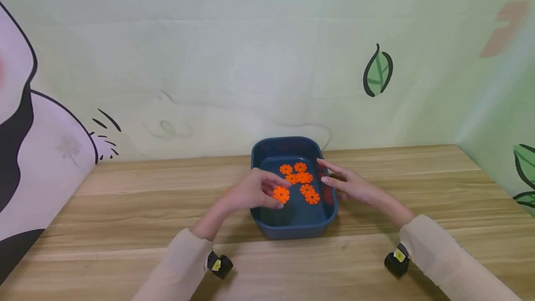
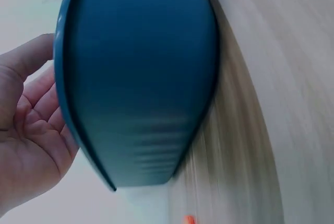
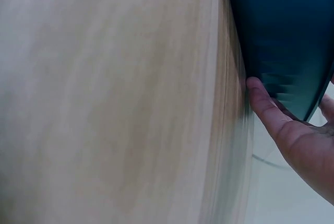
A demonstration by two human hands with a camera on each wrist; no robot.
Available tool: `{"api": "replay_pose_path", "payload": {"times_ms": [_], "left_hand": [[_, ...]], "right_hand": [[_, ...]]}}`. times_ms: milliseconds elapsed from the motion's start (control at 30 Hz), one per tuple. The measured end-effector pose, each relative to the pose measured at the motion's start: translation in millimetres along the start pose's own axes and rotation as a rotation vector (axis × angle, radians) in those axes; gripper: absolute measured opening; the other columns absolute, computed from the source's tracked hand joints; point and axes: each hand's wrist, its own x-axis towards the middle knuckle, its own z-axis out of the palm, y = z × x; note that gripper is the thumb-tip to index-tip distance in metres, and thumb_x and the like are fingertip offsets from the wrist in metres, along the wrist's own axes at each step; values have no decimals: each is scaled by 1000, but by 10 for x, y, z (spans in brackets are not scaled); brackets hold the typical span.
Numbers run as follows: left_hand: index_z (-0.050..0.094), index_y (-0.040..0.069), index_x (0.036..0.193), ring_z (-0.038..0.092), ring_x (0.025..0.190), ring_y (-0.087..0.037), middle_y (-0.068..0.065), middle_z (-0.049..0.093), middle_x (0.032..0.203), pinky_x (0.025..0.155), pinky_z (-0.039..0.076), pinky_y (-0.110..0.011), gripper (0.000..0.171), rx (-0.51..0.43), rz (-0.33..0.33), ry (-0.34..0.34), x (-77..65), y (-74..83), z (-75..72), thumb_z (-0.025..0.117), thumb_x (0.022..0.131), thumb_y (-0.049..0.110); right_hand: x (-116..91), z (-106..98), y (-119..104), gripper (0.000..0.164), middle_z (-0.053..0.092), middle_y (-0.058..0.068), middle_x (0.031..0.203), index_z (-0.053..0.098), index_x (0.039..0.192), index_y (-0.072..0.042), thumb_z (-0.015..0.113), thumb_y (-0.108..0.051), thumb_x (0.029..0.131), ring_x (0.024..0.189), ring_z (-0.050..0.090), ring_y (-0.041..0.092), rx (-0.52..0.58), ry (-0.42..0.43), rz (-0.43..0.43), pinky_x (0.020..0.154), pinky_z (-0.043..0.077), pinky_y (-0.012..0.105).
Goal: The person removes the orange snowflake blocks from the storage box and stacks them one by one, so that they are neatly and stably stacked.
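A dark blue plastic basin stands on the wooden table, with several orange notched discs lying flat on its floor. Over its left rim reaches my left hand, thumb and fingers at opposite edges of a tilted orange disc inside the basin. In the left wrist view the basin wall hides the fingertips and that disc. My right hand holds the basin's right side, thumb and index finger over the rim. In the right wrist view another finger lies along the outer wall.
A sliver of orange shows behind my left wrist, and an orange piece lies on the table in the left wrist view. Behind the basin, the wooden table meets a pale green wall with painted leaves.
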Motion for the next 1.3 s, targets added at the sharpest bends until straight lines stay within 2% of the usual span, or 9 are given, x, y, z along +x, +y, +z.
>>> {"api": "replay_pose_path", "payload": {"times_ms": [133,300,533,800,1000,1200,1300], "left_hand": [[67,8,109,56,74,-16,-4,65,94,67,50,-25,38,-14,-53,60,-50,-41,-70,76,72,10],[66,12,112,55,76,-18,-1,62,91,65,49,-27,40,15,-93,119,-128,-71,-149,76,73,14],[64,11,116,56,78,-18,-1,66,98,66,50,-29,44,1,-113,160,-235,-138,-249,75,74,15],[64,6,114,58,78,-19,-6,66,104,66,51,-30,44,-37,-130,211,-325,-292,-334,75,73,14],[66,8,111,59,83,-19,-6,66,101,71,50,-29,41,-33,-177,256,-370,-406,-394,75,73,16],[64,3,113,59,84,-20,-9,66,100,71,50,-28,42,-36,-176,270,-390,-506,-438,75,74,15],[64,4,112,59,86,-20,-8,66,101,72,50,-29,43,-26,-189,276,-394,-545,-452,75,74,17]], "right_hand": [[-5,0,-5,63,8,23,149,14,147,-15,48,-26,95,129,25,45,10,0,6,92,41,48],[-2,0,-8,64,6,24,149,13,147,-15,48,-27,95,129,25,45,22,-6,4,92,40,49],[-2,-13,2,63,8,22,150,14,147,-17,48,-29,95,129,26,44,6,5,24,91,42,47],[-4,-6,-5,63,10,23,149,15,147,-18,49,-28,95,128,28,43,16,12,27,91,43,46],[-2,-3,-2,64,11,25,148,14,147,-15,49,-28,95,126,31,44,15,2,3,90,44,45],[3,-8,4,64,9,24,149,13,147,-15,49,-27,95,127,29,44,22,-1,0,91,43,45],[2,-6,5,64,9,24,149,14,147,-15,49,-28,94,127,30,44,12,-2,-5,91,43,45]]}}
